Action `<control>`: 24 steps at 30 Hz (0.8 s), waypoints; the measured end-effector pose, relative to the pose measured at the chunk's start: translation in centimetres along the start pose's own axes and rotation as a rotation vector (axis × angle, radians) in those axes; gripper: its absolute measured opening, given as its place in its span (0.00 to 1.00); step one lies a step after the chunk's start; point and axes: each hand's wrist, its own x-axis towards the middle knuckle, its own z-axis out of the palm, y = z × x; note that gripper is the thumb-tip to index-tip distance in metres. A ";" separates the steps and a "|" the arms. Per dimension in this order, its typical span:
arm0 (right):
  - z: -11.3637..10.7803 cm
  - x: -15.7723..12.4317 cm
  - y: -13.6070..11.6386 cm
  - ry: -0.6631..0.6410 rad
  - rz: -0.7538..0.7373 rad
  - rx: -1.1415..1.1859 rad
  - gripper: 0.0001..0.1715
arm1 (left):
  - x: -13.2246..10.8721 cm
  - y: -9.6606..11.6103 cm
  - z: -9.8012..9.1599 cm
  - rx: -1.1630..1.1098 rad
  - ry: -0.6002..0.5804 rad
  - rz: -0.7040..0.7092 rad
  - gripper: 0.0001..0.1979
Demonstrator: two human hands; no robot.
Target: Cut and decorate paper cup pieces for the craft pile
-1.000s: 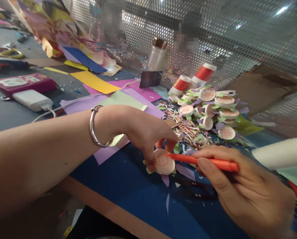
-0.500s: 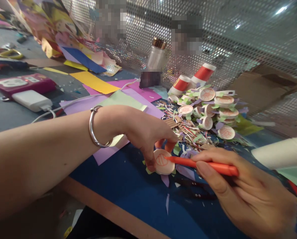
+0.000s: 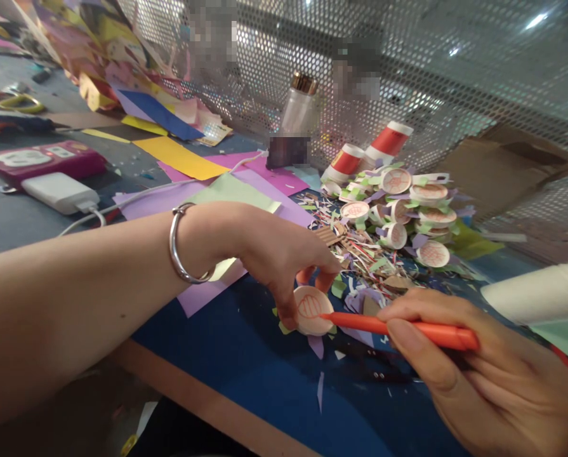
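A small round paper disc with orange lines drawn on it lies on the blue table surface. My left hand, with a silver bracelet on its wrist, pinches the disc's edge with thumb and fingers. My right hand grips an orange marker, whose tip rests on the disc's right side.
A heap of similar discs with green and purple paper bits sits behind, beside two red and white paper cups and a jar. Coloured paper sheets, a charger and a perforated metal screen fill the back.
The marker tip has slid to the right and slightly down across the disc, my right hand drawing back with it. My left hand keeps its hold on the disc.
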 end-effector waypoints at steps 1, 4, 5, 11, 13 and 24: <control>0.0 0.0 0.0 0.008 -0.002 0.002 0.07 | 0.0 0.0 0.0 0.004 0.005 0.009 0.22; 0.3 0.1 0.0 0.006 -0.013 -0.004 0.07 | 0.0 -0.1 0.2 0.023 0.030 0.027 0.21; 0.4 0.1 0.1 -0.001 -0.020 -0.007 0.07 | 0.0 -0.1 0.2 0.028 0.036 0.028 0.21; 1.0 0.2 0.6 -0.036 -0.062 0.002 0.07 | 0.1 -0.2 0.2 0.019 0.031 0.015 0.20; 1.1 0.2 0.7 -0.039 -0.078 0.003 0.06 | 0.1 -0.1 0.2 0.021 0.028 0.020 0.21; 1.3 0.2 0.6 -0.057 -0.097 0.033 0.07 | 0.0 0.0 0.3 0.031 0.043 0.010 0.19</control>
